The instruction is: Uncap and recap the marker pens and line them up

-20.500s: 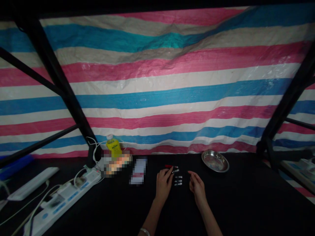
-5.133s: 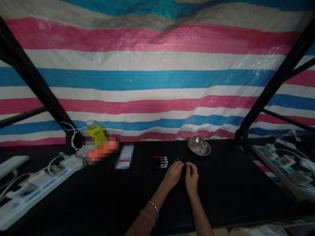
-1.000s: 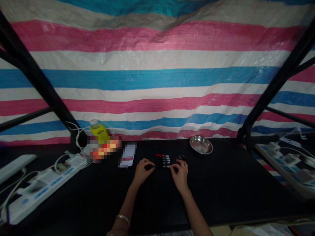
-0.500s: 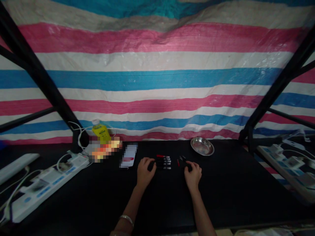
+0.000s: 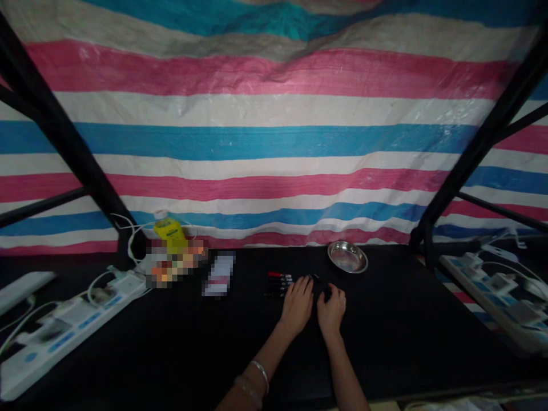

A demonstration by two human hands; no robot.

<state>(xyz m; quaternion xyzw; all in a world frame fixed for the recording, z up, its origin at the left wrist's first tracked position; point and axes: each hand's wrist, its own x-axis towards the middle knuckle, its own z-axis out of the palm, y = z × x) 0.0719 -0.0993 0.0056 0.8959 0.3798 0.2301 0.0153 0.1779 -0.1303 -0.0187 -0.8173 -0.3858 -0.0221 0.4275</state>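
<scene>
A red marker (image 5: 279, 275) and several black markers (image 5: 277, 288) lie side by side on the black table, left of centre. My left hand (image 5: 298, 303) rests palm down just right of them, fingers stretched forward, partly covering their right ends. Close on its right, my right hand (image 5: 331, 311) has its thumb and fingers curled round towards each other. Whatever it holds is too dark to make out. Beyond the fingertips, between the hands, lie small dark pieces (image 5: 315, 277), partly hidden.
A round metal dish (image 5: 347, 257) stands at the back right. On the left are a phone-like blurred item (image 5: 219, 275), a yellow bottle (image 5: 170, 233) and a white power strip (image 5: 71, 331). Another power strip (image 5: 496, 297) lies right. Striped sheeting (image 5: 274, 142) hangs behind.
My left hand has moved right, from the left ends of the markers to their right ends, close to my right hand. The right hand stays near its place. The view has shifted slightly.
</scene>
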